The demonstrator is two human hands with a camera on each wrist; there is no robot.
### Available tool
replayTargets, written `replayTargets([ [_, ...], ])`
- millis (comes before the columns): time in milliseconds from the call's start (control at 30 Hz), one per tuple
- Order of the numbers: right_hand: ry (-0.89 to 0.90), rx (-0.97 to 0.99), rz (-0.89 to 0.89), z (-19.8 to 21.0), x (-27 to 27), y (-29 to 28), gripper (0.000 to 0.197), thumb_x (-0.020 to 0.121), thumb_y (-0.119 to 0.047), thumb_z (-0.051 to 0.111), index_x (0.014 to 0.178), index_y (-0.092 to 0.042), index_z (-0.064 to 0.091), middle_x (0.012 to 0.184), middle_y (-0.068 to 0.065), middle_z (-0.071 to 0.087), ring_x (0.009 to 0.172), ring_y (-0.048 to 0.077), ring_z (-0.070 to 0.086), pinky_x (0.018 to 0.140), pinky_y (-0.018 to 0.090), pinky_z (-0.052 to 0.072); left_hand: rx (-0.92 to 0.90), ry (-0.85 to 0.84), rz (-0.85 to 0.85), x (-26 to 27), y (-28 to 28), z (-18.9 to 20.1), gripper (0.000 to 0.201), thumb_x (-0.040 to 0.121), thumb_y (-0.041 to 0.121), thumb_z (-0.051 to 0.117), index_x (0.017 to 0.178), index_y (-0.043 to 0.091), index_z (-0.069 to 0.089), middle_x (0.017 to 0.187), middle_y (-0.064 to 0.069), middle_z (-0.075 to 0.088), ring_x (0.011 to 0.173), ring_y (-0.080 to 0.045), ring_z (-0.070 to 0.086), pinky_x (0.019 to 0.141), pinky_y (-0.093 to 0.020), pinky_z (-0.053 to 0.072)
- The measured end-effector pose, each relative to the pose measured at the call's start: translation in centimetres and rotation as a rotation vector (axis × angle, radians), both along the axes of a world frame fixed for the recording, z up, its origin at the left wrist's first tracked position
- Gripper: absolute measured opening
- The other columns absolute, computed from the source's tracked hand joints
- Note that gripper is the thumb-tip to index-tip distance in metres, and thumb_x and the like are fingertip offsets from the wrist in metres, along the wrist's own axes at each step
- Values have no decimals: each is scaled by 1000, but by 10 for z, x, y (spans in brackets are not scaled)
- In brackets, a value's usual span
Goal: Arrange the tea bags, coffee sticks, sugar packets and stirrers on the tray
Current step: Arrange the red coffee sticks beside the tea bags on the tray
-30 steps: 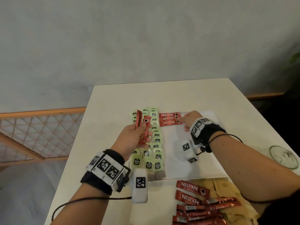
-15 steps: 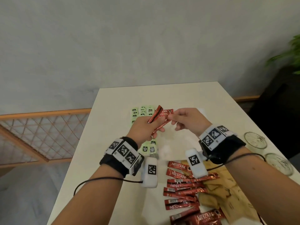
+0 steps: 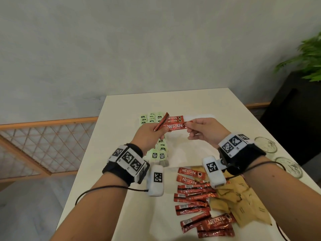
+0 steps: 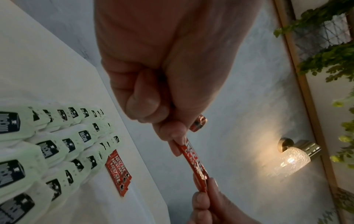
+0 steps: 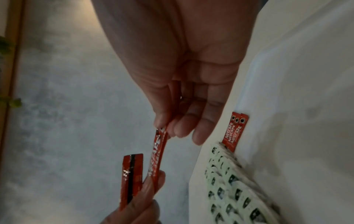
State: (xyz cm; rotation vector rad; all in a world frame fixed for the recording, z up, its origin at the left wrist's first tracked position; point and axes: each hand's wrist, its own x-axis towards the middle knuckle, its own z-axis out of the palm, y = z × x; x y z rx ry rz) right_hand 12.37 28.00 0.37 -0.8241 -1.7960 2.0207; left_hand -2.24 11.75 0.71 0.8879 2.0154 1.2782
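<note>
Above the white tray (image 3: 189,153), my left hand (image 3: 156,132) grips two red coffee sticks. One stick (image 3: 162,121) points up and to the right. The other stick (image 3: 176,126) lies level, and my right hand (image 3: 190,126) pinches its right end between thumb and fingers. The wrist views show this shared stick (image 4: 193,160) (image 5: 158,153) stretched between both hands. Three coffee sticks (image 3: 174,119) lie side by side at the tray's far end. Rows of green tea bags (image 3: 159,151) fill the tray's left side.
Loose coffee sticks (image 3: 192,197) are piled on the table (image 3: 173,103) in front of the tray, with brown sugar packets (image 3: 243,204) to their right. Two glass dishes (image 3: 265,144) (image 3: 288,166) stand near the right edge. A plant (image 3: 305,60) is at the far right.
My right hand left the laid sticks and took hold of one stick in my left hand. That stick now lies level between the hands, and both hands have drawn back toward me.
</note>
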Motion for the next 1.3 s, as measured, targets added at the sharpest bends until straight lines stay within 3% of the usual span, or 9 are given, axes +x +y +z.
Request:
replayTargets([
  [133,-80,1,-17,-9,-7,12,12,90,-9,64,94,2,69,74,9,67,61,16,61,67,29,61,-55,27,10,-7,5,-3,33,95,34,59,96,2,66,63,3,50,39,-5,36,40,-18,33],
  [267,-254,123,-151,-29,-16,44,10,84,-11,73,91,-4,72,81,10,67,63,14,60,61,26,60,-124,-29,70,-19,11,-2,31,96,41,53,87,11,53,74,-1,53,50,-12,36,45,-24,34],
  [433,-441,94,-212,-58,-37,73,17,83,-5,73,98,2,71,78,12,66,58,15,55,53,28,60,-83,-204,193,-43,18,-2,27,101,32,36,112,8,41,78,-5,59,50,-12,35,44,-23,28],
  [533,-495,45,-248,-71,-55,80,18,82,1,73,99,5,67,69,13,62,54,18,55,49,31,59,-28,-250,220,-54,23,-10,18,101,22,36,108,7,43,74,-6,62,44,-10,34,41,-22,27],
  [667,-536,15,-272,-83,-78,81,24,80,2,75,95,-5,57,72,13,61,56,20,55,46,31,57,3,-231,251,-65,28,-19,17,102,21,39,103,8,50,75,-5,67,45,-12,40,45,-25,33],
  [833,-575,114,-306,-92,-97,92,34,72,-8,84,85,-12,53,81,13,63,59,22,56,57,35,56,50,-237,238,-72,28,-24,21,101,21,46,99,7,62,73,-4,71,48,-12,47,45,-25,36],
  [1067,-594,147,-285,-91,-114,103,35,72,-8,84,83,-14,52,84,12,65,56,22,59,61,35,58,62,-240,206,-72,32,-25,22,99,22,51,98,9,68,74,-5,74,45,-12,45,44,-24,34],
  [1133,-595,148,-284,-90,-115,104,35,72,-11,84,83,-14,51,84,12,64,56,21,57,55,33,56,51,-249,194,-72,32,-26,21,99,23,52,99,10,69,75,-5,74,45,-10,43,44,-23,34],
  [1300,-573,159,-320,-86,-107,100,34,77,-21,82,95,-12,54,85,10,61,59,20,56,62,35,58,9,-285,99,-68,29,-31,18,92,13,62,108,9,68,82,-4,71,52,-6,48,47,-21,42],
])
